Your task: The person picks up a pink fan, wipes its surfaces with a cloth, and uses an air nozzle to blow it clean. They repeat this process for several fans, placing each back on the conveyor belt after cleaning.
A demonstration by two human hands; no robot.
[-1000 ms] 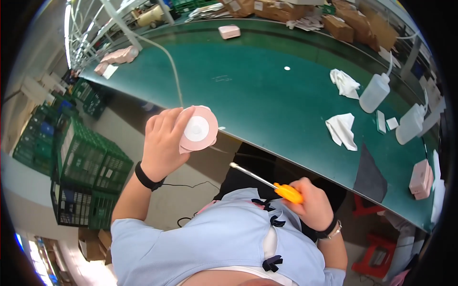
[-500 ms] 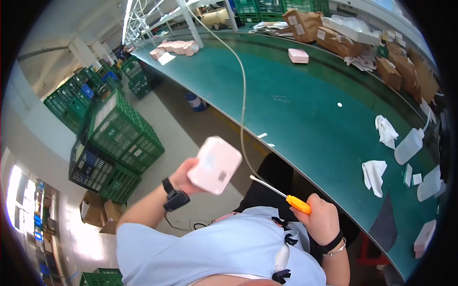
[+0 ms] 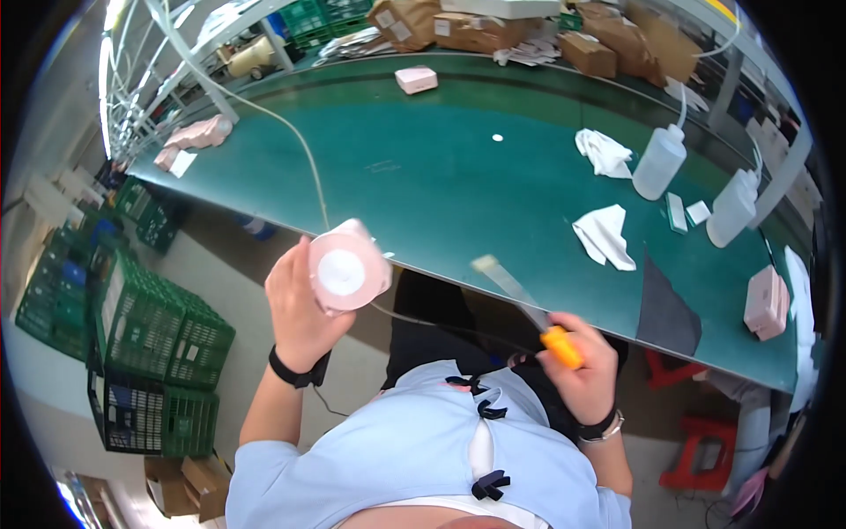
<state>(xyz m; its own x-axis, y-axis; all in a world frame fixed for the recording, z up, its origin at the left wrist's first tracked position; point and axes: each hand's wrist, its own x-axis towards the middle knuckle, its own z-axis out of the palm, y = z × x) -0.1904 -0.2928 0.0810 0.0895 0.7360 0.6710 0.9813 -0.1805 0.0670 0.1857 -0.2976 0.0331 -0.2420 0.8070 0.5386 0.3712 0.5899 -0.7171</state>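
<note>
My left hand [image 3: 297, 304] is closed around the side of a pale pink case [image 3: 371, 275] with rounded corners. The case is raised beside the bench's near edge, and a round white disc [image 3: 340, 271] shows on the face turned up. Closed on an orange-handled tool [image 3: 562, 347] is my right hand [image 3: 586, 370], low in front of the bench edge. The tool's long shaft points up and left to a pale tip; motion blurs it, so its exact kind cannot be told. Tool and case are apart.
The green bench [image 3: 458, 185] carries white cloths [image 3: 604, 236], squeeze bottles [image 3: 659, 163], a dark grey sheet [image 3: 667, 309] and another pink case [image 3: 766, 302]. A pink case [image 3: 416, 80] lies at the back. A hose [image 3: 304, 141] hangs across. Green crates [image 3: 145, 309] stand left, a red stool [image 3: 705, 454] right.
The view has swung rightward. My left hand has turned the pink case, bringing the white disc face into sight. The orange-handled tool stays in my right hand, its shaft now blurred and tilted more steeply.
</note>
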